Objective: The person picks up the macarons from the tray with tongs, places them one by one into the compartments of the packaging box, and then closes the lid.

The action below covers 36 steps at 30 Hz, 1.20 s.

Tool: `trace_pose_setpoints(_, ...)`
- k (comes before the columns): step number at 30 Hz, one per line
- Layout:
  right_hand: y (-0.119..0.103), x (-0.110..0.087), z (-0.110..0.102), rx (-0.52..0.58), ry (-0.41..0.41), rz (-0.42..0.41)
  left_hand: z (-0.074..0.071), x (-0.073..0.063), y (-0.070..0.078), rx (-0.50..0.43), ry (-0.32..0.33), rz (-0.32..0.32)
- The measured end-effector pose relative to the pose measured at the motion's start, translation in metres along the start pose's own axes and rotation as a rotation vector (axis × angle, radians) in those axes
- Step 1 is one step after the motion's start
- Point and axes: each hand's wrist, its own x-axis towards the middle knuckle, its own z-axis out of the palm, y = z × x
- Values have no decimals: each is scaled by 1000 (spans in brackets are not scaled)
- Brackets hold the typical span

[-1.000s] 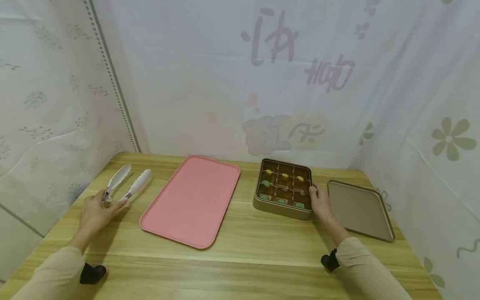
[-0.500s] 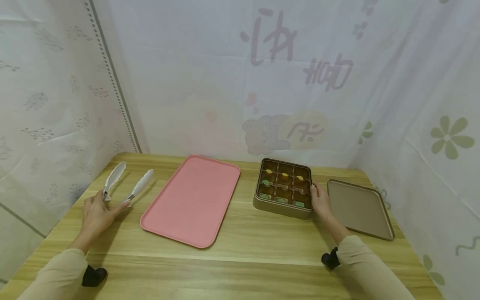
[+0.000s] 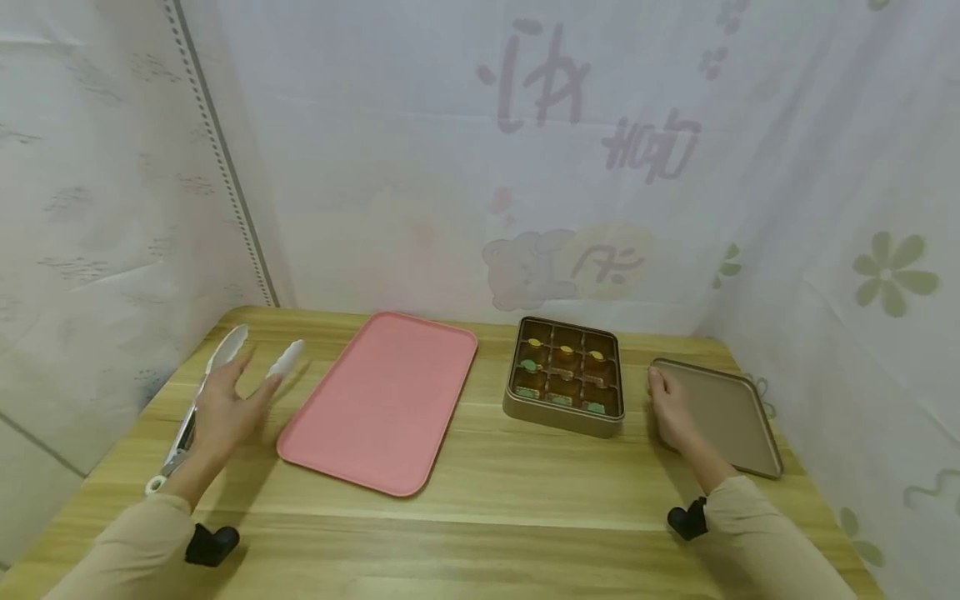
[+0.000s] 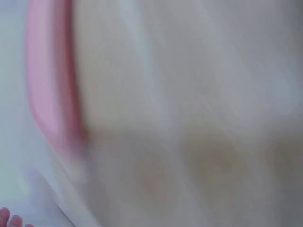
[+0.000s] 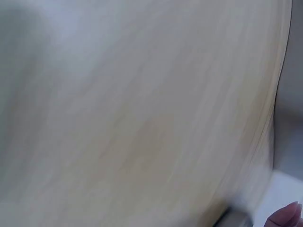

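Note:
On the left of the head view, my left hand (image 3: 228, 417) hovers over a pair of tongs (image 3: 225, 348) with pale tips, its fingers and thumb spread apart. The tongs lie spread on the table, their ringed handle end showing beside the wrist. My right hand (image 3: 675, 412), loosely curled and holding nothing, overlaps the left edge of a flat bronze lid (image 3: 726, 421). To its left stands a matching square tin (image 3: 566, 421), divided into several compartments with wrapped pieces bearing yellow and green marks. The left wrist view catches only fingertips (image 4: 15, 221) in a corner.
A pink rectangular tray (image 3: 382, 400) lies between the tongs and the tin. Printed curtains (image 3: 412, 150) surround the wooden table (image 3: 450, 550) at the back and sides. Both wrist views are badly blurred.
My left hand has let go of the tongs and risen up and to the right, leaving them spread. My right hand has left the tin's side and moved right to the lid.

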Motion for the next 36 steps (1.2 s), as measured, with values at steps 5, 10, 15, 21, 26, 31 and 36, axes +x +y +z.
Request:
trace_pose_setpoints(5, 16, -13, -34, -33, 46, 36, 51, -3, 71, -313, -86, -28)
trace_pose_setpoints(10, 36, -28, -68, -179, 131, 96, 117, -29, 134, -543, -296, -25)
trace_pose_setpoints(15, 58, -37, -96, -350, 288, 96, 184, -68, 189, -693, -523, -16)
trace_pose_setpoints(21, 79, -44, -116, -460, 380, 68, 244, -106, 238, -809, -739, -38)
trace_pose_setpoints(26, 89, -48, -121, -507, 289, 93, 280, -117, 266, -804, -797, -88)
trace_pose_setpoints(31, 98, -46, -123, -538, 235, 89, 308, -120, 288, -831, -839, -117)
trace_pose_setpoints(36, 101, -47, -122, -596, 253, 43, 330, -120, 303, -817, -838, -182)
